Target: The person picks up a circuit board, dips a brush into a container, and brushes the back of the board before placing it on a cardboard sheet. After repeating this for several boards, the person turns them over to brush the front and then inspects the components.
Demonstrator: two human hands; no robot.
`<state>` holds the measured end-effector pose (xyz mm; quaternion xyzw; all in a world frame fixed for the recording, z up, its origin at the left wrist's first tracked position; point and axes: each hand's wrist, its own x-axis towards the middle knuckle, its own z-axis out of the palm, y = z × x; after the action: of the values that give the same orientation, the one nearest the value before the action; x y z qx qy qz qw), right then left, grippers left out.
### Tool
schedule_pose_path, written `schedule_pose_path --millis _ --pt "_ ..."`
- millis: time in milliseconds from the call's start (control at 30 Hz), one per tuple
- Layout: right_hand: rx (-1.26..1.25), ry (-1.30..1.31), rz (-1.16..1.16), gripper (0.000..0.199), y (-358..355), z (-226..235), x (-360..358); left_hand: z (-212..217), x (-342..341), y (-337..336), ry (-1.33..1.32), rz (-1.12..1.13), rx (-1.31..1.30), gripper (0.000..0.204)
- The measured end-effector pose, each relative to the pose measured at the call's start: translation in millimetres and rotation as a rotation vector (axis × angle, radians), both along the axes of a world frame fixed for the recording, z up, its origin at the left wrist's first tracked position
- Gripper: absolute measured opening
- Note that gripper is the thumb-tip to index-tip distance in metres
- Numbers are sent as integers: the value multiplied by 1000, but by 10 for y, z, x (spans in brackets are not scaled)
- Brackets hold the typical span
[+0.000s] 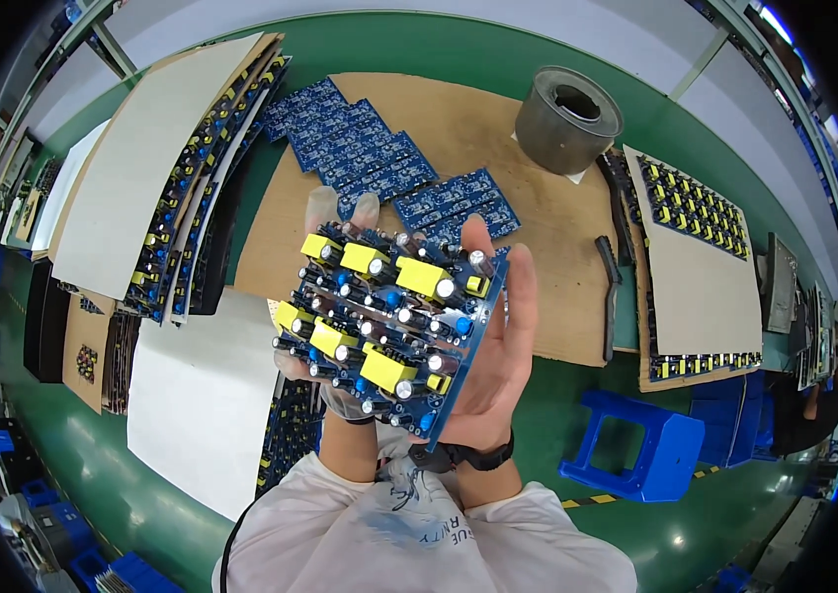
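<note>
I hold a blue circuit board (pixel 370 326) tilted up in front of me, between both hands. Yellow block parts, dark and silver cylindrical capacitors and small blue discs crowd the side facing me. My left hand (pixel 342 403), in a thin translucent covering, grips the board's left side, its fingertips showing past the far edge and its palm hidden. My bare right hand (pixel 493 385) wraps the right edge, thumb and fingers reaching up along it. Just beyond lie several flat blue boards (pixel 365 148) on a brown cardboard sheet (pixel 557 296), with one group (pixel 459 205) nearest my hands.
A grey metal cylinder (pixel 567 119) with a round opening stands at the far right of the cardboard. Tall stacks of populated boards layered with pale sheets rise at left (pixel 142 178) and right (pixel 706 277). A blue stool (pixel 636 450) sits at lower right; a white sheet (pixel 197 395) lies left.
</note>
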<state>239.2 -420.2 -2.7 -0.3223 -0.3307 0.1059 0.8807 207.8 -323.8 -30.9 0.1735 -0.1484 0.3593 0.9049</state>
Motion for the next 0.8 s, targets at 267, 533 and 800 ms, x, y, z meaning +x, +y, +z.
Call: schedule_pose_path --millis 267,533,800 --pt "51 92 14 95 6 71 -12 116 58 -28 -94 1 113 119" --pt "194 300 155 86 5 102 93 238 -52 -142 15 88 125 118" --pt "361 318 273 74 -67 -280 267 402 0 -331 133 156 129 117"
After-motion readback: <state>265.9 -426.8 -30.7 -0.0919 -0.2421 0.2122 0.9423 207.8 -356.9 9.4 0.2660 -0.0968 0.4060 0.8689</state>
